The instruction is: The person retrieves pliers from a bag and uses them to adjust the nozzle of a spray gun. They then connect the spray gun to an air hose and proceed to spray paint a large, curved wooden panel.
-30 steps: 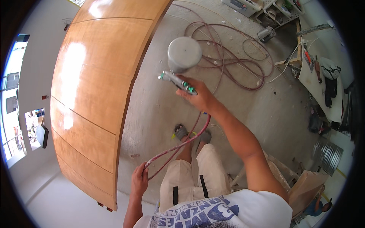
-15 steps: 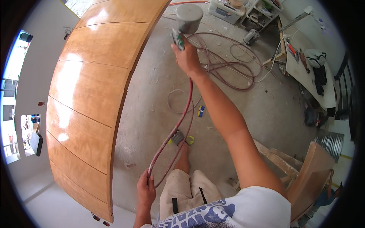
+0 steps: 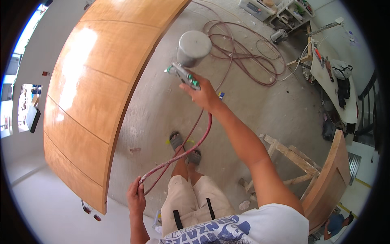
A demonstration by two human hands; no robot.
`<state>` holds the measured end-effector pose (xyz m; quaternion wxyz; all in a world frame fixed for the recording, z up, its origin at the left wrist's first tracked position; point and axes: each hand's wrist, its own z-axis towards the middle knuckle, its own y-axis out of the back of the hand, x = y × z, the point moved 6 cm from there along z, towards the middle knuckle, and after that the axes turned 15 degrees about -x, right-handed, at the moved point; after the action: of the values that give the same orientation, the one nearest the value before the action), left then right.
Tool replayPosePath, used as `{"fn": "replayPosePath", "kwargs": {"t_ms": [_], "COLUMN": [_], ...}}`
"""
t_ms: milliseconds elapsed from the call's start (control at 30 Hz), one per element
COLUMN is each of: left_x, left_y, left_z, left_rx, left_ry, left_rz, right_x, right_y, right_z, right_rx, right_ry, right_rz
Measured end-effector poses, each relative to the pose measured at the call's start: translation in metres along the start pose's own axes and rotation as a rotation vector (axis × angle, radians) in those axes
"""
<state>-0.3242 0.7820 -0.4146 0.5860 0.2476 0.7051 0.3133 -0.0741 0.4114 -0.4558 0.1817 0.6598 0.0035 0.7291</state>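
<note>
My right hand [image 3: 203,93] is wrapped round the handle of a spray gun [image 3: 185,77] with green fittings. A round grey metal cup [image 3: 195,46] sits on the gun, and its nozzle points left toward a wide wooden panel [image 3: 89,81]. The panel is glossy orange-brown, crossed by dark grooved lines. A red air hose [image 3: 199,140] runs down from the gun's grip to my left hand [image 3: 137,196], whose fingers close round a bend of it near the panel's lower end. The trigger is partly hidden by my fingers.
Loops of hose [image 3: 252,65] lie on the concrete floor ahead to the right. A wooden trestle [image 3: 294,156] and a second wooden panel [image 3: 327,183] stand at my right, with a person [image 3: 339,223] beyond. A table with tools [image 3: 333,89] and plastic bins [image 3: 260,8] line the right and far side.
My right hand has brought the spray gun nearer to me and slightly left, with its nozzle now seen toward the panel. My left hand has shifted left with the hose, and my view has moved.
</note>
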Motion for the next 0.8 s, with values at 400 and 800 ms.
{"fn": "replayPosePath", "kwargs": {"t_ms": [400, 800], "left_x": [0.015, 0.114], "left_y": [0.012, 0.079], "left_z": [-0.059, -0.135], "left_rx": [0.034, -0.003], "left_ry": [0.096, 0.195], "left_rz": [-0.025, -0.094], "right_x": [0.007, 0.042], "right_y": [-0.025, -0.085], "right_z": [-0.013, -0.135], "right_rx": [-0.009, -0.106], "right_ry": [-0.137, -0.02], "right_rz": [-0.026, -0.034]}}
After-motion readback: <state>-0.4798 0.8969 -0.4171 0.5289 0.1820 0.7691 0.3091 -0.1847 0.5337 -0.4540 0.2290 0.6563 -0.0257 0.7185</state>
